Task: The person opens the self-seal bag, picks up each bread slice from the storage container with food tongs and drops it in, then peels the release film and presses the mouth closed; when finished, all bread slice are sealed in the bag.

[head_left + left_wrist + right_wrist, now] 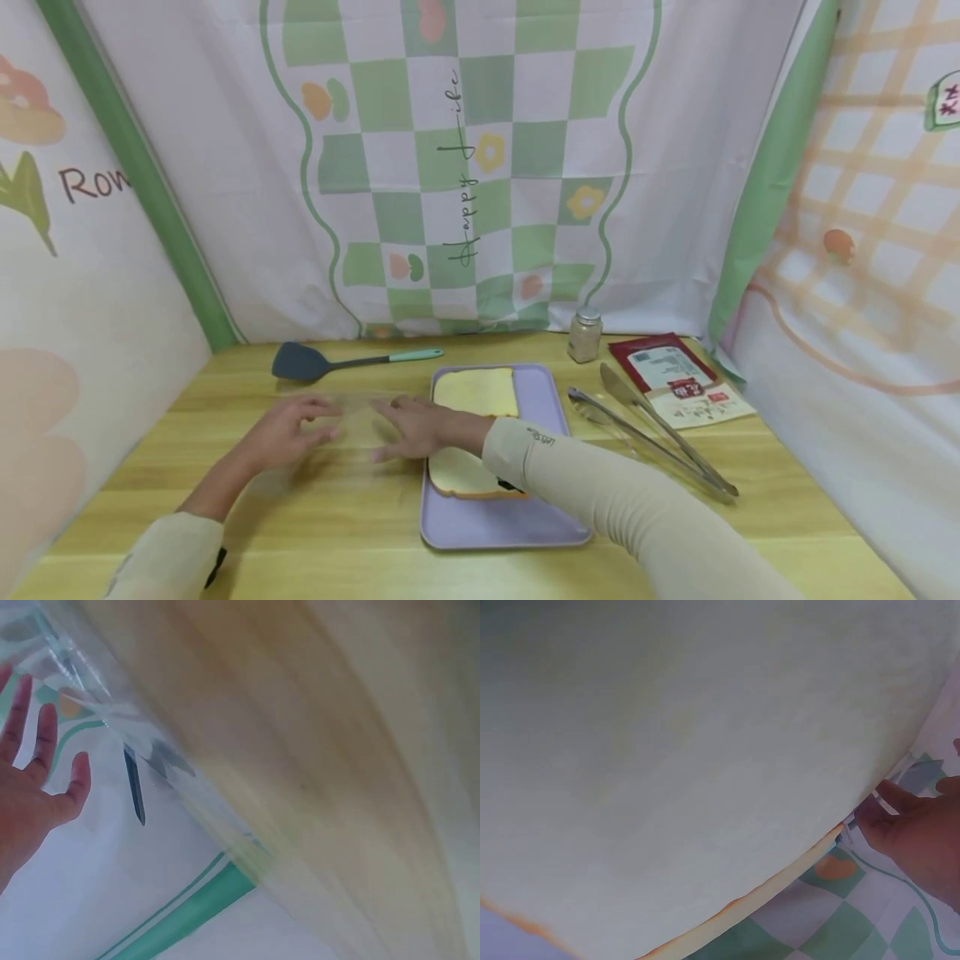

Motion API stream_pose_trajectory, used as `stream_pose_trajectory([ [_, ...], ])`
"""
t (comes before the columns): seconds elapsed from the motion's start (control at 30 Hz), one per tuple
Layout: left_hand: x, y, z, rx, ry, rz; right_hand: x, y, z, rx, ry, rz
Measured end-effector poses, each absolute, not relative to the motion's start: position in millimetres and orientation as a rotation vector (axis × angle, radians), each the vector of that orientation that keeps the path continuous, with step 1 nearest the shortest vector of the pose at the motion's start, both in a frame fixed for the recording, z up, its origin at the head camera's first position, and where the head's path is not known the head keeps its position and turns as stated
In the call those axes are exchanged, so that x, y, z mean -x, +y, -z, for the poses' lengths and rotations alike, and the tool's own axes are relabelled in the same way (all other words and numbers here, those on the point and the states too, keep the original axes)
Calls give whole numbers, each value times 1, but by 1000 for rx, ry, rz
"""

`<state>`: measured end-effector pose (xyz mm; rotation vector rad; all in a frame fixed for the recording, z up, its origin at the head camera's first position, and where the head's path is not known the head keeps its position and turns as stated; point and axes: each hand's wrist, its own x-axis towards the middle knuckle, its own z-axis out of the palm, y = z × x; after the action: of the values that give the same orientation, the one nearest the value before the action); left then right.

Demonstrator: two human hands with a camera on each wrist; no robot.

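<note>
L grip [291, 432], R grip [420, 427], clr plastic [124, 720] btwn

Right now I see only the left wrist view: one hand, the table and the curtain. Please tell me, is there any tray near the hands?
Observer: Yes, a purple tray lies under the right arm.
Operator: Thank you. Does the tray carry something?
Observer: Yes, bread lies on it, partly hidden by that arm.
Operator: And is anything standing upright near the curtain?
Observer: Yes, a jar with a lid, behind the tray and to its right.
</note>
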<state>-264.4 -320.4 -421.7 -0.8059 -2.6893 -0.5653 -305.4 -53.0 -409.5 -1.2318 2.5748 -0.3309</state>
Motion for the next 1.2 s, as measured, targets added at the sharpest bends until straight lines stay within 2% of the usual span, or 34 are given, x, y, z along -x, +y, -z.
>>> stream_pose_trajectory([
  [0.27,269,-317,429,814,-2666,506,306,-53,412,1225,2575,278],
  [0.6,268,-316,420,738,-2687,858,304,-53,413,1230,2593,154],
  [1.2,269,-310,421,679,-2608,1074,297,-49,408,1206,2549,149],
])
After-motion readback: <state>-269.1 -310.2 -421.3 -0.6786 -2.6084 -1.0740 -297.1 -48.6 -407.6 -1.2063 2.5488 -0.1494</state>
